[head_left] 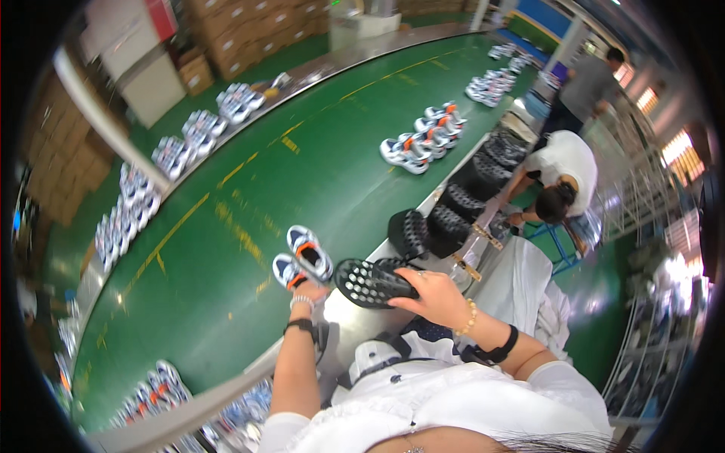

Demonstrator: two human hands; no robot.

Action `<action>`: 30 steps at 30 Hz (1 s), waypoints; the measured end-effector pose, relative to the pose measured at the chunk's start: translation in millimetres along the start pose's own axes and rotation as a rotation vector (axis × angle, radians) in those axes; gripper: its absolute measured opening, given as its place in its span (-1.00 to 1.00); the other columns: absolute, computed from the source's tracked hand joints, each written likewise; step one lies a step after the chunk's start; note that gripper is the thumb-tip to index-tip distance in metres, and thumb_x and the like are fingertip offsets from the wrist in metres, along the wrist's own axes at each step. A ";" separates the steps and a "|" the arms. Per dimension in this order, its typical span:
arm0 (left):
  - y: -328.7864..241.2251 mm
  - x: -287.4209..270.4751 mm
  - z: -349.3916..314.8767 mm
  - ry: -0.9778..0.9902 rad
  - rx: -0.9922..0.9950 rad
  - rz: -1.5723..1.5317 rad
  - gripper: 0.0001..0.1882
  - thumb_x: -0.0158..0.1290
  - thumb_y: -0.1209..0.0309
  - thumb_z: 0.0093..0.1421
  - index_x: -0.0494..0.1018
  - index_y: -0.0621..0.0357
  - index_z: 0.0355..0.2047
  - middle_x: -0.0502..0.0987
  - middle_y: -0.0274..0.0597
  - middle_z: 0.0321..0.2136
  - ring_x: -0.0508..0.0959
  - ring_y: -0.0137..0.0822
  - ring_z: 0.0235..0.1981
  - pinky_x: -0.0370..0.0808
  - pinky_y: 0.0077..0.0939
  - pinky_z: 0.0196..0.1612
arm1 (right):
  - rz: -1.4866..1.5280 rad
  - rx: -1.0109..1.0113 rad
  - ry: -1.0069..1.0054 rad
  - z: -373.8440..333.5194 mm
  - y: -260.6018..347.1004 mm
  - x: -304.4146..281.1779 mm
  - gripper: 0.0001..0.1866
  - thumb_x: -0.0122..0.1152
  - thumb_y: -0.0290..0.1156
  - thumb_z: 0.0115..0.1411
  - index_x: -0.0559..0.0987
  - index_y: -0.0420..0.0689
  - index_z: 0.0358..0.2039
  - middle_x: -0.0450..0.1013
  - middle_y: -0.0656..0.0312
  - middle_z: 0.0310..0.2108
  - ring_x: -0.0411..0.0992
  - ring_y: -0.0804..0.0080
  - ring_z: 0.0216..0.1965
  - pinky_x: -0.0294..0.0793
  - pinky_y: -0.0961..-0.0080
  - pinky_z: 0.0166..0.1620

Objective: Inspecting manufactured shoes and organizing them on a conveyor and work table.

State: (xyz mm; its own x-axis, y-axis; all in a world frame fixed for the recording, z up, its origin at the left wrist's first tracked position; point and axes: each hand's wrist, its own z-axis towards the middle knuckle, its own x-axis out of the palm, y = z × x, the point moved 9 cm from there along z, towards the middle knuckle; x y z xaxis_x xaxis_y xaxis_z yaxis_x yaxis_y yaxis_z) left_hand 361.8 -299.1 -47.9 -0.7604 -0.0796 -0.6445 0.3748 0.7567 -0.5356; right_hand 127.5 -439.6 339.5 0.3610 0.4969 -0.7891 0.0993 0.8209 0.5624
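Note:
On the near side of the green conveyor belt, a pair of white, navy and orange sneakers (309, 252) lies at an angle. My left hand (310, 291) reaches to their near ends and touches them; its fingers are mostly hidden there. Just to the right, my right hand (436, 297) grips a black, sole-shaped piece (366, 284) with pale round studs on its face, thumb on the near side. A dark studded piece (408, 234) stands beyond it, at the end of a row of black bins.
Black bins (461, 204) of dark studded pieces line the belt's right edge. More sneakers (427, 139) ride the belt (249, 189) and stand along its far rim. A person in white (563, 170) bends at the right, with another behind. Boxes (242, 34) are stacked far left.

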 end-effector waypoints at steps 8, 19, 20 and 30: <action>-53.1 -98.7 -124.7 -0.992 0.130 -0.140 -0.57 0.04 0.39 0.08 0.32 0.23 -0.02 0.37 0.00 -0.05 0.36 0.02 -0.02 0.37 -0.25 -0.04 | -0.228 0.114 0.374 46.6 -23.2 188.5 -0.62 0.30 -0.14 -0.03 0.51 -0.26 -0.48 0.47 -0.01 -0.55 0.49 0.04 -0.46 0.47 0.24 -0.36; 27.3 -90.2 -75.5 -0.788 -0.122 -0.433 -0.60 0.00 0.13 0.17 0.53 0.29 -0.33 0.52 0.21 -0.44 0.52 0.16 -0.36 0.43 -0.11 -0.30 | -0.238 0.155 0.320 104.8 -35.8 314.5 -0.66 0.29 -0.11 -0.03 0.59 -0.18 -0.54 0.50 0.06 -0.56 0.52 0.13 -0.44 0.50 0.28 -0.37; 36.3 -87.3 -79.9 -0.800 -0.131 -0.381 -0.60 0.00 0.12 0.16 0.53 0.28 -0.36 0.52 0.19 -0.46 0.52 0.16 -0.38 0.43 -0.09 -0.32 | -0.214 0.147 0.299 106.2 -27.9 321.7 -0.65 0.26 -0.09 -0.01 0.59 -0.16 -0.54 0.50 0.06 -0.56 0.52 0.13 -0.45 0.50 0.27 -0.37; 19.1 -65.8 -84.6 -0.744 -0.093 -0.474 -0.58 0.03 0.15 0.14 0.47 0.26 -0.17 0.51 0.17 -0.30 0.52 0.10 -0.27 0.46 -0.18 -0.22 | -0.266 0.330 0.291 77.8 -77.7 375.8 -0.62 0.23 -0.10 0.02 0.51 -0.22 -0.43 0.51 -0.02 -0.52 0.52 0.05 -0.44 0.51 0.23 -0.36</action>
State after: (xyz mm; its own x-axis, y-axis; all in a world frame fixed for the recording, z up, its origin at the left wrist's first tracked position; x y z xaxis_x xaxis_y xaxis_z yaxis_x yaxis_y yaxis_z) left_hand 374.2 -224.5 30.4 -0.2711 -0.7747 -0.5713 0.0392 0.5841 -0.8107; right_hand 327.6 -338.5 18.4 0.0154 0.3792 -0.9252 0.4573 0.8201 0.3438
